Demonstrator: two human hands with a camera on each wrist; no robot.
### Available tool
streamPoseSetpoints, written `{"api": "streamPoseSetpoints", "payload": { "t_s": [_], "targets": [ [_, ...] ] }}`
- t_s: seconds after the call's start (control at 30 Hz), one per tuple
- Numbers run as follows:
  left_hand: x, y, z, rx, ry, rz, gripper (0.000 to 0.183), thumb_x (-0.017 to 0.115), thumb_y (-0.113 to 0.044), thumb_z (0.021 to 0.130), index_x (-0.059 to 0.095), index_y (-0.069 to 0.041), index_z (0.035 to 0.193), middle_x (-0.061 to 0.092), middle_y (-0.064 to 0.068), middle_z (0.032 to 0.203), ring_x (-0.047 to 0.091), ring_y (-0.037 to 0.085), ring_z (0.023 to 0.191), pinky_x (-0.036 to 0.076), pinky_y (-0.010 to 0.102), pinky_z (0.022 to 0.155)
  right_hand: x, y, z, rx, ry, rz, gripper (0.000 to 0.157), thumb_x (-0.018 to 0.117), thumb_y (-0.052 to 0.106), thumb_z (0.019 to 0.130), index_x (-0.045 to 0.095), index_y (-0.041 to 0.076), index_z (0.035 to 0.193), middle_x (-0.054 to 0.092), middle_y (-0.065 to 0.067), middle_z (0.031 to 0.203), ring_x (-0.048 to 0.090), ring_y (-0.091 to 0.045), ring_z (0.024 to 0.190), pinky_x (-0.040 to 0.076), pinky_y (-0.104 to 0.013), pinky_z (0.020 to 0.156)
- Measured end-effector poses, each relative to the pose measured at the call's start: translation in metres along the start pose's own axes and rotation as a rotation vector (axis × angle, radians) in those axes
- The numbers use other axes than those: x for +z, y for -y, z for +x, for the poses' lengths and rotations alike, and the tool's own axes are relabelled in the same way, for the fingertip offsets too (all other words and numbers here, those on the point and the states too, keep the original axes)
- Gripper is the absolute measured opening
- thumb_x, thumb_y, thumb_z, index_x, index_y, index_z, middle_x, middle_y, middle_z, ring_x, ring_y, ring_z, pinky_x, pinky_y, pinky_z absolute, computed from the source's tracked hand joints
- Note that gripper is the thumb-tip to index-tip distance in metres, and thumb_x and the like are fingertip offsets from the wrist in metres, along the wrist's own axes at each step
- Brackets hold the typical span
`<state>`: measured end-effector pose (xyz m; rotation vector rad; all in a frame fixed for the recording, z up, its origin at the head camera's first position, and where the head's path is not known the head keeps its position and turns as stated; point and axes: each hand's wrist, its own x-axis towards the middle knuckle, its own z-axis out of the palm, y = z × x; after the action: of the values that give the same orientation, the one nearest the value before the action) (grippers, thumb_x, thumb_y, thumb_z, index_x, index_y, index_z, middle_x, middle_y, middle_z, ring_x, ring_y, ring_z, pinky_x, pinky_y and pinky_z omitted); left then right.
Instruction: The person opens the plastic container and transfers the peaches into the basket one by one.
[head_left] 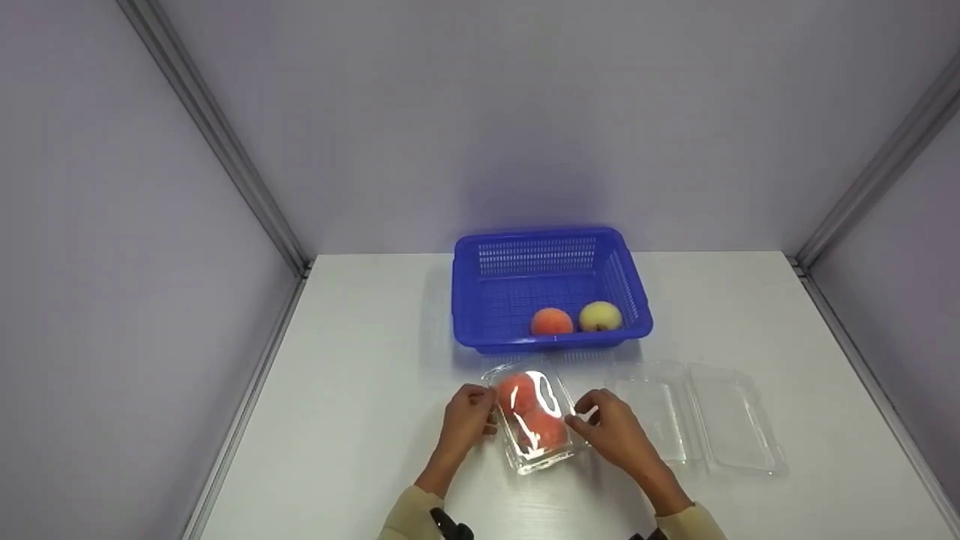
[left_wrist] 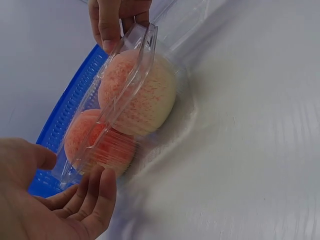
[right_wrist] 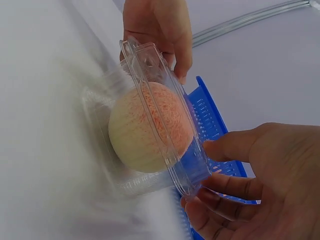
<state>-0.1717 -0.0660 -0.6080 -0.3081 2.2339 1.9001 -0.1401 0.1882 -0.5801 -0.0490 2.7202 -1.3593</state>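
Note:
A clear plastic clamshell container (head_left: pixel 536 418) with its lid down lies on the table, two reddish peaches (left_wrist: pixel 145 92) inside it. My left hand (head_left: pixel 466 420) holds its left edge, thumb at the lid and fingers curved beneath the rim. At the opposite edge, my right hand (head_left: pixel 609 429) pinches the rim between thumb and fingers, as the right wrist view shows. Light glares off the lid in the head view.
Behind the container stands a blue plastic basket (head_left: pixel 469 300) holding an orange-red peach (head_left: pixel 552 321) and a pale yellow fruit (head_left: pixel 600 316). Another clear clamshell (head_left: pixel 739 420) lies unfolded to the right. Grey panels (head_left: pixel 525 112) enclose the white table (head_left: pixel 352 420).

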Motion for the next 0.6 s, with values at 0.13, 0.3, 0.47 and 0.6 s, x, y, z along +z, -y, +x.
{"api": "streamPoseSetpoints", "payload": {
  "t_s": [0.13, 0.3, 0.47, 0.6],
  "targets": [
    [-0.001, 0.000, 0.002, 0.003, 0.018, 0.009, 0.033, 0.062, -0.026, 0.102, 0.065, 0.002, 0.118, 0.066, 0.007, 0.090, 0.066, 0.014, 0.068, 0.065, 0.033, 0.064, 0.004, 0.000, -0.006, 0.034, 0.020, 0.027, 0.023, 0.083, 0.018, 0.091, 0.065, 0.004, 0.098, 0.064, -0.008, 0.097, 0.060, -0.015, 0.079, 0.049, -0.025, 0.064],
    [0.000, -0.001, 0.004, 0.002, 0.027, 0.013, 0.032, 0.063, -0.027, 0.102, 0.067, 0.002, 0.117, 0.064, 0.006, 0.089, 0.064, 0.014, 0.067, 0.063, 0.031, 0.061, 0.008, -0.002, -0.011, 0.063, 0.033, 0.035, 0.025, 0.083, 0.018, 0.090, 0.062, 0.005, 0.097, 0.064, -0.006, 0.094, 0.061, -0.015, 0.077, 0.050, -0.025, 0.064],
    [0.002, -0.001, 0.003, 0.003, 0.037, 0.005, 0.034, 0.065, -0.028, 0.103, 0.067, 0.002, 0.118, 0.064, 0.007, 0.090, 0.062, 0.014, 0.067, 0.062, 0.030, 0.059, 0.010, -0.003, -0.015, 0.084, 0.038, 0.039, 0.026, 0.082, 0.018, 0.090, 0.061, 0.006, 0.096, 0.063, -0.006, 0.092, 0.060, -0.014, 0.074, 0.049, -0.025, 0.062],
    [0.004, -0.002, 0.004, 0.013, 0.048, 0.007, 0.034, 0.065, -0.028, 0.103, 0.069, 0.001, 0.119, 0.065, 0.009, 0.091, 0.062, 0.014, 0.067, 0.062, 0.031, 0.059, 0.009, -0.003, -0.018, 0.085, 0.043, 0.044, 0.027, 0.083, 0.019, 0.090, 0.060, 0.006, 0.096, 0.063, -0.005, 0.091, 0.059, -0.013, 0.072, 0.048, -0.025, 0.061]
  ]
}}
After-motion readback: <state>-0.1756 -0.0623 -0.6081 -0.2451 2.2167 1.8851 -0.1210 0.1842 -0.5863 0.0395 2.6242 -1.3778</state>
